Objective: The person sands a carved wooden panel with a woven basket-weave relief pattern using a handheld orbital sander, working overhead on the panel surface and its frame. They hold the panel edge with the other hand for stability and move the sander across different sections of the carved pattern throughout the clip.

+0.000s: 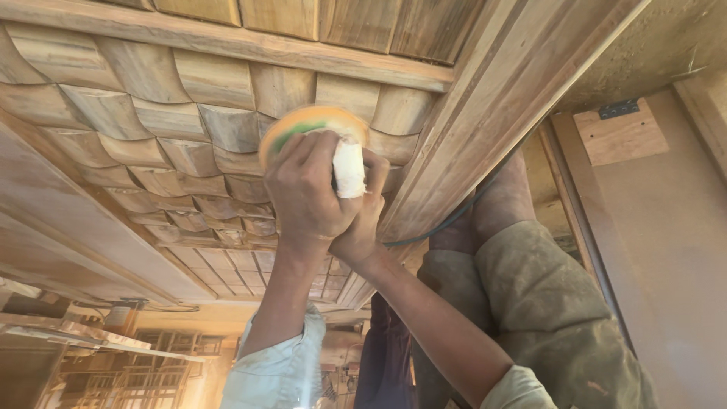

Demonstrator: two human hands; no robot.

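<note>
Both my hands grip a small power sander (350, 168) with a round orange and green disc (312, 125). My left hand (307, 189) wraps over the tool's white body. My right hand (362, 223) clasps it from below and behind. The disc presses against a carved wooden panel (174, 129) made of curved, scale-like blocks. A dark cord (454, 216) runs from the tool along the moulded frame.
A thick moulded wooden frame (500, 98) borders the panel on the right. My bent knee in dusty olive trousers (545, 303) rests beside it. A flat board with a small metal hinge (619, 108) stands at the right. Wooden racks and pieces (129, 356) lie at the lower left.
</note>
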